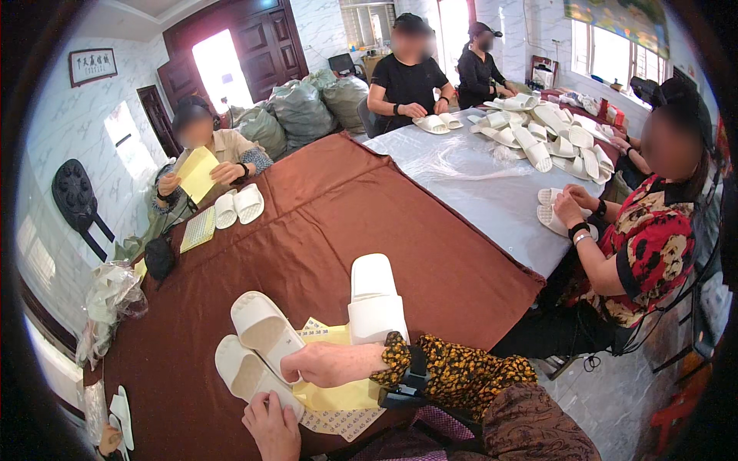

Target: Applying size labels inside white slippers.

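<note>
Brown cloth is spread over the near half of a long table, and grey plastic sheeting covers the far half. White marbled walls, a dark wooden door and stuffed grey sacks are seen behind. Other people are seated around the table, and a heap of white slippers is piled at the far right end.

A pair of white slippers is held near the front edge, one stacked partly on the other. The right hand is laid across from the right, its fingers closed on the upper slipper's edge. The left hand is set under the lower slipper, its fingers pressed against the heel end. Yellow paper sheets lie beneath the right hand. A third slipper rests just behind the right wrist, untouched.
</note>
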A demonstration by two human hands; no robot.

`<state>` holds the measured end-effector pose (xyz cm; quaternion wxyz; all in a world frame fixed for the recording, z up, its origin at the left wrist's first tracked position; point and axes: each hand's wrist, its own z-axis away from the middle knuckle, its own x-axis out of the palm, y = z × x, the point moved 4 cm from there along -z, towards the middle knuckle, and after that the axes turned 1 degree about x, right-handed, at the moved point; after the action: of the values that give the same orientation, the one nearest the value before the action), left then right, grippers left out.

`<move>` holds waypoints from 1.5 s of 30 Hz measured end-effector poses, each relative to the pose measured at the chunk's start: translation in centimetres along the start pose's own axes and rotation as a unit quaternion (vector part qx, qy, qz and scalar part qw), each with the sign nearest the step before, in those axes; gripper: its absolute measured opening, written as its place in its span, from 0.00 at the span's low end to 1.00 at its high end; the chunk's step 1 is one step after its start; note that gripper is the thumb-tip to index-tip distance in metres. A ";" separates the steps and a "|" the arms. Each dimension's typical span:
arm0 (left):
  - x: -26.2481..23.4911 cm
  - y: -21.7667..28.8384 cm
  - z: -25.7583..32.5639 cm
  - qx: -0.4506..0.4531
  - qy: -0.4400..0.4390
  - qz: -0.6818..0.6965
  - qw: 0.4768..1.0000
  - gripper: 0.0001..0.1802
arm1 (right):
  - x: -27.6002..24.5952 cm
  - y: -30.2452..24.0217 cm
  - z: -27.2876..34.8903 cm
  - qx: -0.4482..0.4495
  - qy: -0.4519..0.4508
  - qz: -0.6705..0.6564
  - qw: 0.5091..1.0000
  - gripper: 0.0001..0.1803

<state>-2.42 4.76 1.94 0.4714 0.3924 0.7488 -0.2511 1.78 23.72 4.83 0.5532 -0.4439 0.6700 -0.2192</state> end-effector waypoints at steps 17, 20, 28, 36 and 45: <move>0.6 -3.3 -0.2 -0.080 0.005 0.237 0.968 0.18 | -1.0 0.4 -0.8 0.043 0.038 0.050 0.997 0.12; 0.8 -4.0 0.6 -0.119 0.002 0.294 0.948 0.18 | -0.6 0.6 -0.7 0.003 0.037 0.037 0.999 0.10; 0.5 -4.3 0.8 -0.213 0.041 0.367 0.905 0.14 | -0.2 0.0 -0.3 0.010 0.031 0.027 0.999 0.12; 0.6 -3.9 0.6 -0.160 0.090 0.220 0.958 0.09 | -0.2 0.3 -0.5 -0.015 0.032 0.046 0.998 0.12; 1.2 -4.2 -0.5 -0.134 0.066 0.171 0.974 0.07 | -0.1 0.3 -0.5 0.005 0.021 0.038 0.999 0.11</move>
<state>-6.37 3.16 1.10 0.5052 0.4638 0.7268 -0.0382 1.23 23.92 4.77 0.5492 -0.4111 0.6965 -0.2104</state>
